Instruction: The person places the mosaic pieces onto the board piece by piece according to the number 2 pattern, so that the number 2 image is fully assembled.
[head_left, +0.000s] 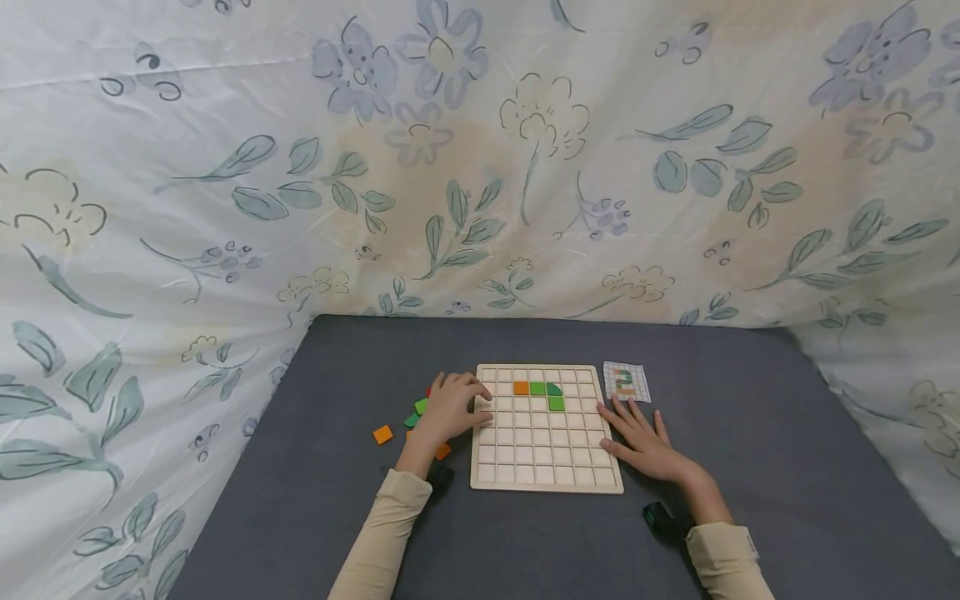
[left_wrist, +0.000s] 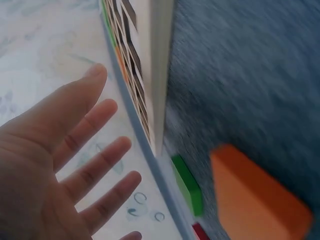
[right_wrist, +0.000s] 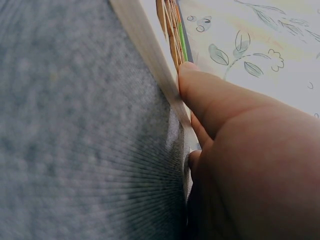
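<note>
Head cam alone shows card (head_left: 627,382); L fingers (left_wrist: 97,167) wide, R fingers (head_left: 617,422) spread, touching bd (head_left: 543,456).

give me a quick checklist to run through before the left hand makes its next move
1. Left hand free: ok, nothing shows in its grasp.
2. Right hand on the board: ok, it touches the right edge.
3. Placed tiles lined up on the grid: ok, one orange and three green.
4. Loose tiles all in clear sight: not ok, the left hand partly hides them in the head view.
5. Card uncovered: ok, its pattern shows, beyond the right hand.
6. Placed tiles match the card: cannot tell, its print is too small to read surely.
</note>
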